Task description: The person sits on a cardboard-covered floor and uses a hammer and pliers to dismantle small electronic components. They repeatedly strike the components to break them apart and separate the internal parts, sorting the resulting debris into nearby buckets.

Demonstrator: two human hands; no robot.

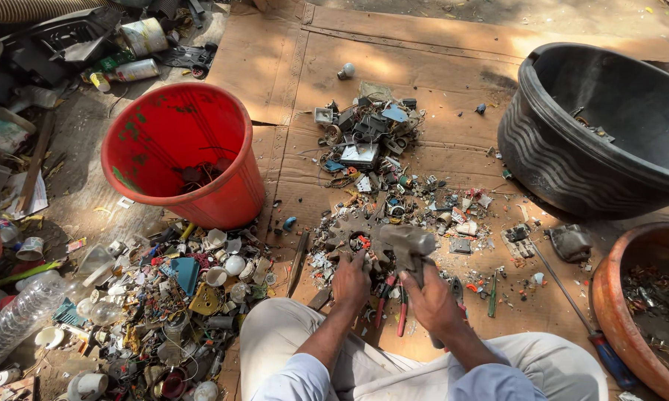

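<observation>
Head view: person sits on cardboard sheets, knees at the bottom edge, both hands low at centre.

Right hand is wrapped tight around the handle of a hammer — the metal head sits just above the fist, its long axis running roughly left to right and tilted down to the right. The handle drops near vertical into the fist.

Left hand lies knuckles-up, fingers curled onto a small scrap piece with a bit of red in it. Whether it pinches the piece or only pins it down, I cannot tell.

The key relation: the scrap piece lies just left of and slightly below the hammer head, near it, right at the left fingertips. The left hand is the nearer one to the piece; the right reaches it only through the hammer.

Around them:
- red-handled pliers between the two hands
- a pile of broken electronics further up the cardboard
- red bucket to the left
- black tub to the right
- clay bowl at the lower right
- screwdriver lying beside the right knee
</observation>
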